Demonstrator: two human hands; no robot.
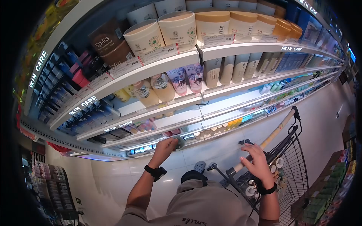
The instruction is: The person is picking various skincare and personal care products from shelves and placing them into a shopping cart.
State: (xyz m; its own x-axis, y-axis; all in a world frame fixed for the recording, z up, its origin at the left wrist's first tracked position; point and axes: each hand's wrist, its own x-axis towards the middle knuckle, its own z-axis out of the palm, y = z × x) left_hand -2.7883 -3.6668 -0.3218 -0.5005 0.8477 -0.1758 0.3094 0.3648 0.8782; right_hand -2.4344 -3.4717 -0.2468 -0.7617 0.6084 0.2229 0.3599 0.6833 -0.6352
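Observation:
My left hand (pixel 164 147) is stretched down toward a low shelf and is closed around a small round greenish jar (pixel 180 142). It wears a black wrist strap. My right hand (pixel 256 160) rests on the wooden handle bar (pixel 277 130) of a black wire shopping cart (pixel 292 165), fingers curled over it, also with a black wristband. Several small round containers (pixel 279 164) lie inside the cart, beside my right hand.
White shelves (pixel 233 48) marked SKIN CARE fill the view, stocked with large cream tubs (pixel 177 26), pink tubes (pixel 186 79), bottles and small jars (pixel 211 131). A pale tiled floor (pixel 324 113) runs along the aisle. Another product rack (pixel 335 177) stands at the right.

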